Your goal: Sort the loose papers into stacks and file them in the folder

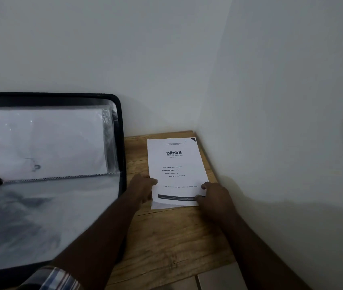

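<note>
A thin stack of white papers [175,164] lies on the wooden table [176,237] in the corner by the walls; its top sheet is printed "blinkit". My left hand [142,188] grips the stack's lower left edge, thumb on top. My right hand [214,196] holds the lower right corner, thumb and a finger on the sheet. A black zip folder [49,181] lies open to the left, its upper half leaning against the wall. Clear plastic sleeves fill it, and the upper one holds a white sheet [47,143].
White walls close the table in at the back and the right. The folder covers the table's left half. Bare wood lies in front of the papers, between my forearms. Pale floor tiles [218,279] show below the table's front edge.
</note>
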